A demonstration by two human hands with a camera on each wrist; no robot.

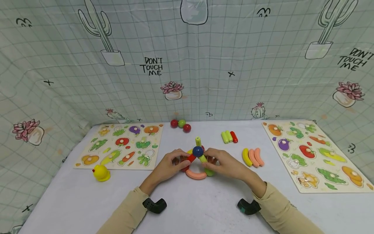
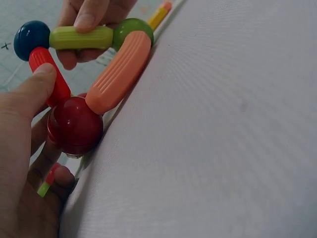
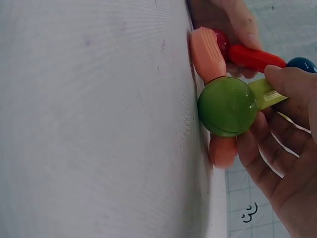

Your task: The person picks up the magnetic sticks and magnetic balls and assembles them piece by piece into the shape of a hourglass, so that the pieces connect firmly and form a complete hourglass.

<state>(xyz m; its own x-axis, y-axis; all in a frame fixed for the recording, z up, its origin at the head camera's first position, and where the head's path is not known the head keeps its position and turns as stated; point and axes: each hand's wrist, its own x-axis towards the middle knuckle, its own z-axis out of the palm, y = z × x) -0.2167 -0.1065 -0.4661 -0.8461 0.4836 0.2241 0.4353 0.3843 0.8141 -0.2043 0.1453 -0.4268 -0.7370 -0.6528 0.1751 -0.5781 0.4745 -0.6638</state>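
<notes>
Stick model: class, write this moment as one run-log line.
left hand: holds red stick | right hand: holds lime stick | blue ball: joins both sticks | salmon curved stick: links red ball and green ball

The blue ball looked like smooth, glossy plastic to me, as did the green ball below it. The salmon stick, also below it, was ribbed, duller plastic. Behind it hung creased, matt printed cloth; beneath it, the white table surface seemed finely woven.
</notes>
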